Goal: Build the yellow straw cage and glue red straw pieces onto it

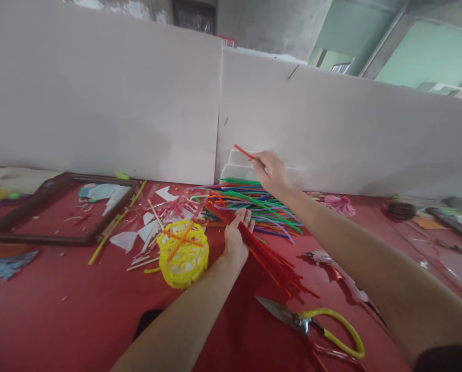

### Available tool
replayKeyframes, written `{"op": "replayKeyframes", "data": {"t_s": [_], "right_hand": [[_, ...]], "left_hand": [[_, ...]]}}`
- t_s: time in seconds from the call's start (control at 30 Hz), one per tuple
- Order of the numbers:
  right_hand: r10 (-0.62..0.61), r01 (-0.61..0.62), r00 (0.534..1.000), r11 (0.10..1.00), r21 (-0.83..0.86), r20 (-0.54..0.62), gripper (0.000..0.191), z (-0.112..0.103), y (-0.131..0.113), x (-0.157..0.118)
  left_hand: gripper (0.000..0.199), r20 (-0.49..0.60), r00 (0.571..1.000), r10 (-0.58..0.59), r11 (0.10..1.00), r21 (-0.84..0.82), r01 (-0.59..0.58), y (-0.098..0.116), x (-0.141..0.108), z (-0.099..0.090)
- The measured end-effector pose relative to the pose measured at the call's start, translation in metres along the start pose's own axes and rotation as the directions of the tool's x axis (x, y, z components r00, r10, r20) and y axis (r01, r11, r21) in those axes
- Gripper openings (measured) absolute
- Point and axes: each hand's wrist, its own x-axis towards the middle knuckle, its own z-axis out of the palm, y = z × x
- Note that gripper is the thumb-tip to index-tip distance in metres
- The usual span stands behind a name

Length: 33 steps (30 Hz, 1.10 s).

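My left hand (pixel 237 235) is wrapped round a bundle of red pipe cleaners (pixel 273 261), whose ends fan out toward me over the table. Raised above the pile, my right hand (pixel 270 168) pinches a single red pipe cleaner (pixel 243 151). Beneath and behind both hands lies a heap of green, purple, blue and orange pipe cleaners (pixel 281 217). To the left of my left forearm stands a yellow woven basket-like piece (pixel 184 261) with orange strips crossed on top. Scissors (pixel 293 316) with one yellow and one red handle lie in front.
A dark wooden frame (pixel 87 238) lies at left on the red table (pixel 79 310). White paper scraps (pixel 124 241) and sticks are scattered beside the yellow piece. A glue gun (pixel 339 271) sits under my right forearm. Pale boards (pixel 99 103) rise along the back.
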Motion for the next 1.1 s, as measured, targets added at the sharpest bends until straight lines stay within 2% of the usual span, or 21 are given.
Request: {"op": "replayKeyframes", "data": {"t_s": [0.07, 0.13, 0.2, 0.27, 0.33, 0.43, 0.53, 0.6, 0.7, 0.87, 0.97, 1.1], "right_hand": [[0.057, -0.036, 0.989, 0.989, 0.146, -0.137, 0.024, -0.006, -0.009, 0.005], [0.183, -0.127, 0.97, 0.943, 0.306, -0.162, 0.017, -0.012, -0.014, 0.013], [0.32, -0.257, 0.946, 0.844, 0.471, -0.055, 0.014, -0.016, -0.016, 0.02], [0.406, -0.401, 0.905, 0.713, 0.575, 0.128, 0.015, -0.019, -0.017, 0.024], [0.431, -0.545, 0.838, 0.636, 0.546, 0.334, 0.017, -0.019, -0.018, 0.023], [0.415, -0.666, 0.719, 0.64, 0.382, 0.557, 0.017, -0.01, -0.026, 0.008], [0.361, -0.671, 0.643, 0.69, 0.27, 0.675, 0.018, 0.004, -0.034, -0.013], [0.319, -0.641, 0.617, 0.734, 0.224, 0.719, 0.018, 0.011, -0.035, -0.025], [0.298, -0.56, 0.644, 0.811, 0.168, 0.705, 0.019, 0.018, -0.027, -0.033], [0.24, -0.366, 0.694, 0.929, 0.046, 0.679, 0.019, 0.025, -0.007, -0.04], [0.254, -0.29, 0.731, 0.956, -0.049, 0.633, 0.015, 0.032, 0.001, -0.045], [0.358, -0.298, 0.769, 0.934, -0.198, 0.53, 0.019, 0.044, 0.016, -0.047]], "left_hand": [[0.015, 0.011, 1.0, -0.002, 1.0, 0.01, 0.002, 0.0, 0.0, 0.0], [0.013, 0.021, 1.0, -0.016, 1.0, 0.02, 0.015, 0.0, 0.0, 0.0], [0.008, 0.022, 0.999, -0.034, 0.999, 0.03, 0.034, 0.0, 0.0, 0.0], [0.007, 0.018, 0.999, -0.046, 0.998, 0.036, 0.046, 0.001, 0.0, 0.001], [0.01, 0.027, 0.998, -0.049, 0.998, 0.037, 0.048, 0.002, 0.0, 0.001], [0.021, 0.059, 0.997, -0.044, 0.998, 0.04, 0.042, 0.002, -0.001, 0.002], [0.035, 0.078, 0.997, -0.01, 0.999, 0.051, 0.006, 0.001, 0.0, 0.002], [0.035, 0.08, 0.997, 0.021, 0.998, 0.052, -0.025, 0.0, 0.0, 0.002], [0.03, 0.091, 0.995, 0.031, 0.998, 0.043, -0.035, 0.0, -0.001, 0.001], [0.042, 0.108, 0.994, -0.005, 1.0, 0.027, 0.002, 0.003, -0.001, 0.0], [0.042, 0.106, 0.994, -0.02, 1.0, 0.021, 0.018, 0.003, 0.0, -0.001], [0.043, 0.102, 0.994, -0.026, 0.999, 0.022, 0.024, 0.003, 0.001, -0.002]]}}
